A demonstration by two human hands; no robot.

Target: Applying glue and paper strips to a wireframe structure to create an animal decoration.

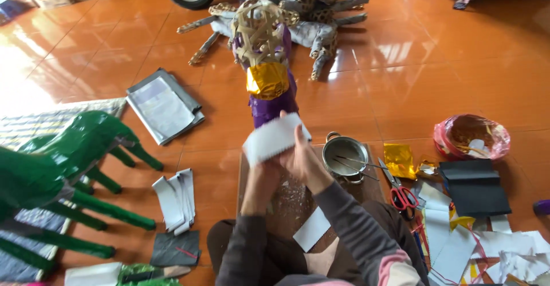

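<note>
Two hands met at the middle of the scene, over a board laid on the floor. Farthest left, green paper-covered animal figures stood on stiff legs, with strips of grey paper and a dark sheet lying near them, and a stack of grey sheets farther off. The left hand rose from a dark sleeve, its fingers closed on the lower edge of a white paper piece. That piece was rectangular, pale and slightly curled, held against the base of a tall woven figure. The figure showed a bare lattice of tan strips at its top, a gold foil band below that, and purple paper down to where the white piece covered it. The right hand pressed the same white piece from the right, fingers wrapped on it. Beneath the hands lay the brown board, with another white paper slip on it. Farther right sat a small metal pot, then gold foil, red-handled scissors, black sheets, a red bag-lined bowl and a heap of paper scraps. The floor was glossy orange tile, with grey paper-covered figures and a wheel at the far side.
</note>
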